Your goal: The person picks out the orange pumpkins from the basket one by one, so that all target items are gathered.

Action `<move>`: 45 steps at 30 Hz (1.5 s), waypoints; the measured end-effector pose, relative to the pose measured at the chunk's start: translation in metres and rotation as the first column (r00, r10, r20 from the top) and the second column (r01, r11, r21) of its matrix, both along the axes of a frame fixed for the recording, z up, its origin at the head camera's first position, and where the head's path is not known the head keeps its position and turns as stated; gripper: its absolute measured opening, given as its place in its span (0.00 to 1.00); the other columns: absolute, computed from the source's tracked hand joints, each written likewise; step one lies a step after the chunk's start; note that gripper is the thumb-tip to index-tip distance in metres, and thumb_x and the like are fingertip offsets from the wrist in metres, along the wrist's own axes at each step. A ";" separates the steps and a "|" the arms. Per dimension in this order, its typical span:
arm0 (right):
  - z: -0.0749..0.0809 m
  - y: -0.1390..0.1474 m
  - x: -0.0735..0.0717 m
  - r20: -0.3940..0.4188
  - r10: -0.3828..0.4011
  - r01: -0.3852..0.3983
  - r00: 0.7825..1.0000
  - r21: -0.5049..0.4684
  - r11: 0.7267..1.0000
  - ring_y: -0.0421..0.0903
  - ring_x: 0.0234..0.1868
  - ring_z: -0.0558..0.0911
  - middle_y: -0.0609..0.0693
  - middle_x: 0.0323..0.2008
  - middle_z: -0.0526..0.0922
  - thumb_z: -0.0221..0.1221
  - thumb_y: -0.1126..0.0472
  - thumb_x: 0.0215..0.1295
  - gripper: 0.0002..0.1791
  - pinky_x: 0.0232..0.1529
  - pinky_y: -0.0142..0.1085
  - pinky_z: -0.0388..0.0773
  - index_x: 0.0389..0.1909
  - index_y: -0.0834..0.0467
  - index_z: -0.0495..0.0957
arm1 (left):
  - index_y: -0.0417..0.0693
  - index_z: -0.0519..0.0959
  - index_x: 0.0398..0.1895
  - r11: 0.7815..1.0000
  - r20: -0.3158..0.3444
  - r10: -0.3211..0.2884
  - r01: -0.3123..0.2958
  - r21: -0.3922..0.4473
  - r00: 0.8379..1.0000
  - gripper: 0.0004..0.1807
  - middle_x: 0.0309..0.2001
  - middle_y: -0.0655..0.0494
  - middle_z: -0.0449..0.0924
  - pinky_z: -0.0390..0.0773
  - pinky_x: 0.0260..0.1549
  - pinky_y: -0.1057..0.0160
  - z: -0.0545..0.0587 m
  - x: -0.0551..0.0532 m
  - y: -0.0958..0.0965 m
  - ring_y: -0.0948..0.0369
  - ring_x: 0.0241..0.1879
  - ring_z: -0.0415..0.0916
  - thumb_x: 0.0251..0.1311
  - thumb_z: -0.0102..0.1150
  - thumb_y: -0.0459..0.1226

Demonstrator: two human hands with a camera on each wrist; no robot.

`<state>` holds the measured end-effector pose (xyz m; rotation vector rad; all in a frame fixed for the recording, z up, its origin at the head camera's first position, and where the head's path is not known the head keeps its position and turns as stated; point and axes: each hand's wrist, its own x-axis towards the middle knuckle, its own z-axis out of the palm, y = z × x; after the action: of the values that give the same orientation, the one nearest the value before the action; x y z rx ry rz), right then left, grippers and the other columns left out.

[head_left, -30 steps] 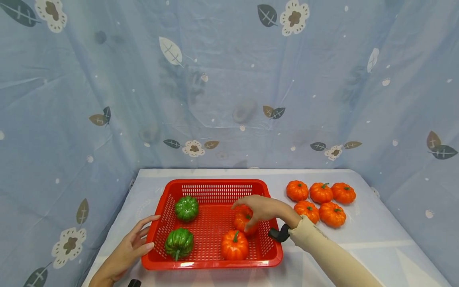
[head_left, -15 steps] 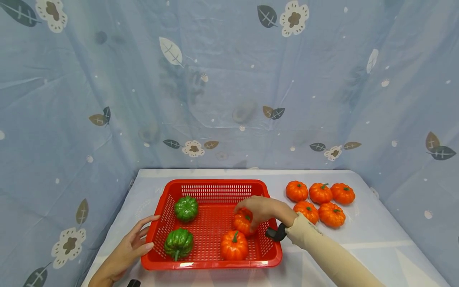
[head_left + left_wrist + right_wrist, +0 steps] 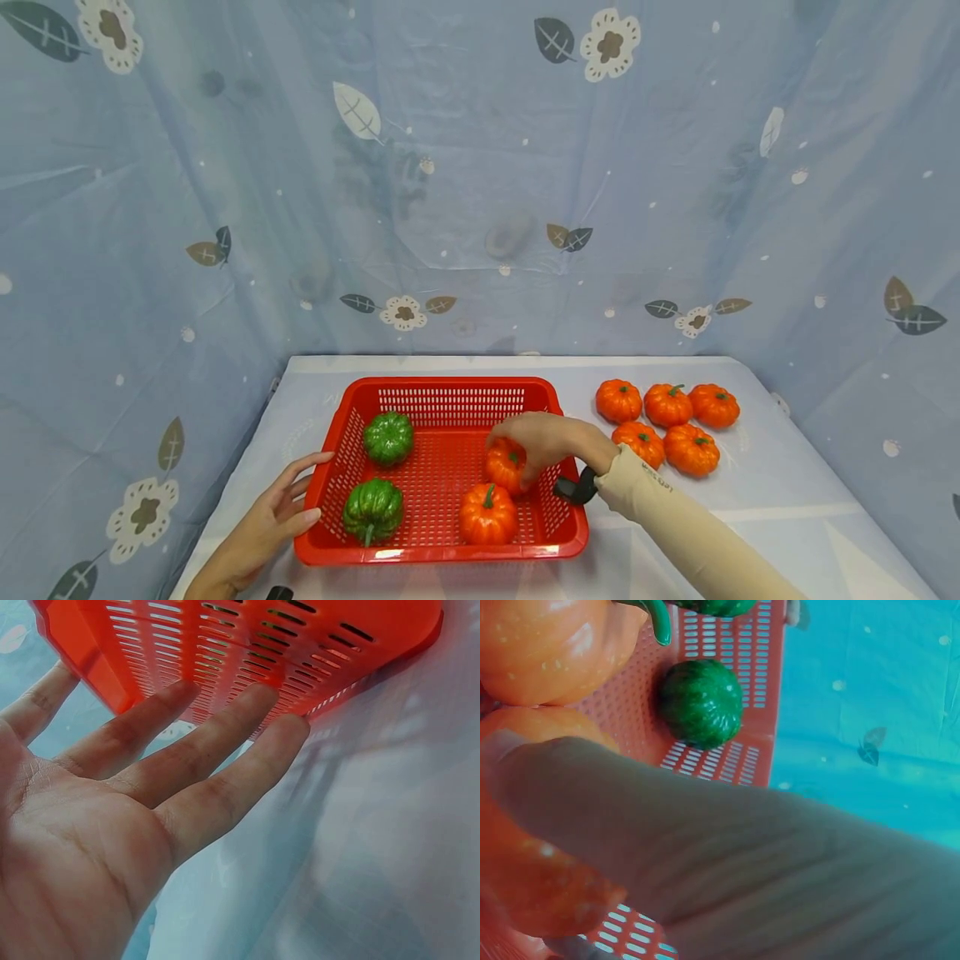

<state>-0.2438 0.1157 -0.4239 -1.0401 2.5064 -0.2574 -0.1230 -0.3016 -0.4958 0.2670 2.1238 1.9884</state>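
Note:
A red plastic basket [image 3: 442, 552] stands on the table, with two small green pumpkins [image 3: 388, 438] along its left side. Inside it at the right, my right hand [image 3: 542, 437] grips a small orange pumpkin [image 3: 503, 467], thumb on the near side and fingers over the far side. In the right wrist view the thumb lies across this orange pumpkin [image 3: 536, 862]. Another orange pumpkin [image 3: 488, 517] with a green stem sits just in front. My left hand [image 3: 258, 518] is at the basket's left side, its fingers extended and fingertips at the slotted wall [image 3: 225, 645].
Several more orange pumpkins [image 3: 692, 451] lie in two rows on the pale table [image 3: 757, 521], right of the basket. A blue patterned cloth [image 3: 480, 192] hangs behind and at both sides. A black strap [image 3: 576, 487] is on the right wrist.
My right hand has lowered and closed its fingers round the rear orange pumpkin, which sits slightly further left. The left hand and the basket have stayed in place.

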 end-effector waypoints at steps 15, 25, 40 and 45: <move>0.005 0.003 -0.002 -0.049 -0.014 0.000 0.999 -0.273 0.962 0.44 0.58 0.73 0.43 0.58 0.75 0.78 0.51 0.52 0.38 0.62 0.43 0.74 0.63 0.50 0.74 | 0.51 0.54 0.79 1.000 0.017 0.025 -0.025 -0.014 1.000 0.36 0.72 0.29 0.58 0.83 0.51 0.53 0.001 0.001 0.001 0.54 0.60 0.76 0.72 0.56 0.31; 0.011 0.012 0.003 -0.027 -0.047 0.034 0.999 -0.376 0.926 0.42 0.58 0.74 0.41 0.60 0.76 0.75 0.48 0.54 0.37 0.57 0.42 0.77 0.65 0.47 0.73 | 0.52 0.55 0.79 0.998 0.032 0.057 -0.056 -0.036 0.998 0.37 0.72 0.31 0.59 0.84 0.49 0.51 -0.002 0.002 0.002 0.51 0.61 0.75 0.71 0.58 0.32; 0.020 0.047 0.011 -0.019 -0.162 0.131 0.987 -0.499 0.857 0.45 0.50 0.79 0.48 0.59 0.74 0.75 0.49 0.57 0.41 0.46 0.38 0.82 0.71 0.49 0.70 | 0.52 0.55 0.79 0.997 0.038 0.066 -0.065 -0.046 0.997 0.37 0.72 0.31 0.60 0.84 0.49 0.50 0.000 0.001 0.002 0.44 0.63 0.73 0.71 0.58 0.32; 0.020 0.063 0.014 -0.015 -0.195 0.158 0.981 -0.531 0.832 0.44 0.49 0.79 0.48 0.59 0.74 0.75 0.49 0.58 0.42 0.46 0.37 0.82 0.73 0.49 0.69 | 0.53 0.55 0.79 0.997 0.040 0.061 -0.059 -0.046 0.997 0.37 0.72 0.31 0.59 0.84 0.49 0.50 0.000 0.000 0.002 0.44 0.63 0.73 0.71 0.58 0.32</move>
<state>-0.2300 0.1786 -0.4038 -1.0134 2.6610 -1.0369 -0.1226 -0.2993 -0.4956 0.1546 2.1725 1.9579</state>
